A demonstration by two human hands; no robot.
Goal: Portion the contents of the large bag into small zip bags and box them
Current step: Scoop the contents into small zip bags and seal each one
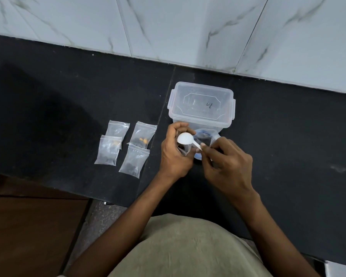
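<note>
- Head view: the black counter (68, 92) runs back to a white marble-tiled wall (168, 27); its near edge drops to a brown wooden surface (28, 226) at lower left. Bare counter lies left of the small bags and right of the hands.
- One clear plastic box (201, 105) with a clip lid stands near the wall, lid on; nothing can be made out inside it.
- Four filled small zip bags lie in two pairs left of the hands: far-left bag (117, 129), near-left bag (108, 149), far-right bag (142, 134), near-right bag (134, 160). Each holds dark bits; orange pieces show in two.
- The large bag (206, 136), clear with blue trim, sits just in front of the box, its mouth open, dark contents inside.
- The left hand (174, 154) curls round a fifth small zip bag (183, 151), held open.
- The right hand (226, 166) pinches the handle of one white scoop (185, 138), its bowl over the small bag's mouth.
</note>
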